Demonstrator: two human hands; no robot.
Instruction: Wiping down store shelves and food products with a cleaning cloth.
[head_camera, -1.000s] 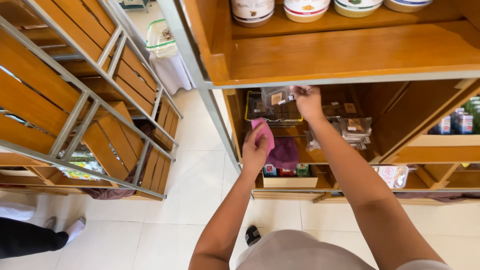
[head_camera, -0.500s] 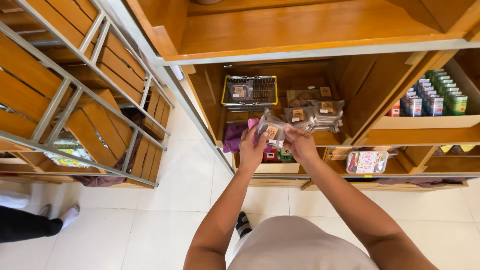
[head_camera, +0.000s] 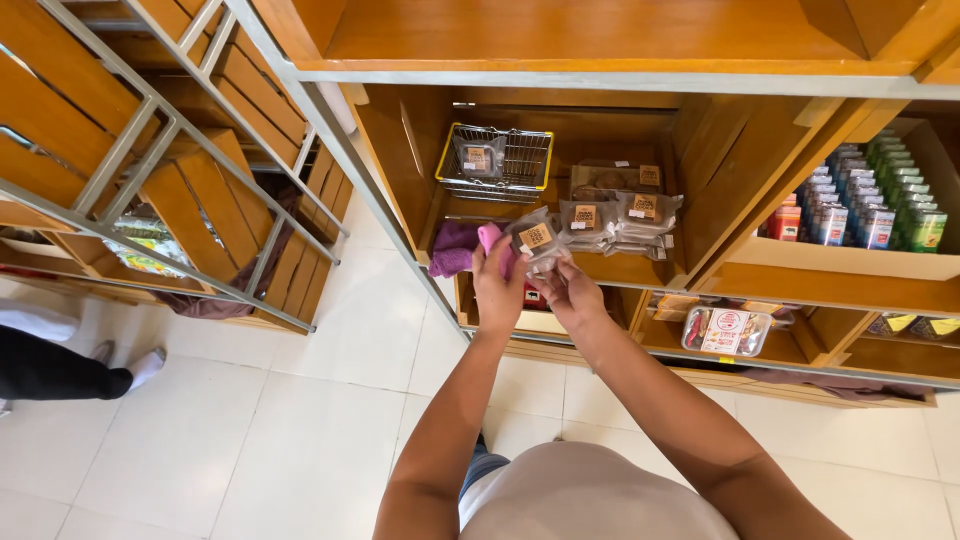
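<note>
My left hand (head_camera: 497, 285) and my right hand (head_camera: 566, 290) are together in front of a wooden shelf (head_camera: 640, 268), both gripping a clear snack packet (head_camera: 538, 240) with a brown square label. My left hand also clutches a pink cloth (head_camera: 492, 238) against the packet. A purple cloth (head_camera: 452, 248) lies on the shelf just left of my hands. Behind the packet is a stack of similar labelled packets (head_camera: 622, 215). A small wire basket (head_camera: 494, 162) with yellow rim stands at the back, one packet inside.
A compartment to the right holds rows of small red, blue and green boxes (head_camera: 862, 205). A clear tray (head_camera: 728, 332) sits on the lower shelf. Slatted wooden racks with a metal frame (head_camera: 190, 170) stand to the left. Another person's leg (head_camera: 70, 368) rests on the white floor tiles.
The view tilted down. My right hand came down from the wire basket area with a packet, and both hands now hold it together lower, in front of the shelf.
</note>
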